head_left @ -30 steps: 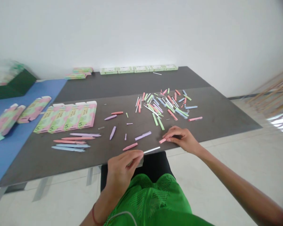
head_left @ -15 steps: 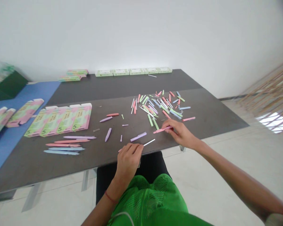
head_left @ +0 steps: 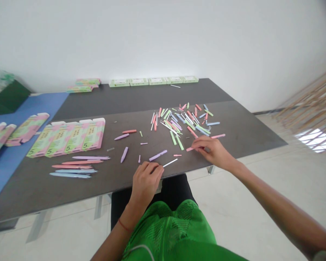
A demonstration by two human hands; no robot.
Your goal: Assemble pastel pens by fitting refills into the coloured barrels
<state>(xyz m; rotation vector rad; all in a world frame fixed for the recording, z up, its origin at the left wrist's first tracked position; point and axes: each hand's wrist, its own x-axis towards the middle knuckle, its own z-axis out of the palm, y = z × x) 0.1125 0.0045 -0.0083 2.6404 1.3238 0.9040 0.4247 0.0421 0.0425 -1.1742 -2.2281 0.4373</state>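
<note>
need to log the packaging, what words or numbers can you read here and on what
"5": near end of each flattened box in the row on the table.
Small print above it on those boxes: too small to read.
Labels on the green-and-white boxes by the wall: blurred.
Pen parts: no print readable.

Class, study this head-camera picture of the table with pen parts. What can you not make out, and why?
All in the head view:
Left hand: curled fingers hide what its grip holds; a white rod juts out beside them.
Right hand: fingers cover one end of the pink part; pinched or only touched, unclear.
Flat cartons: print too small.
Green box: blurred, cut by left edge.
Parts pile: too small, overlapping.
</note>
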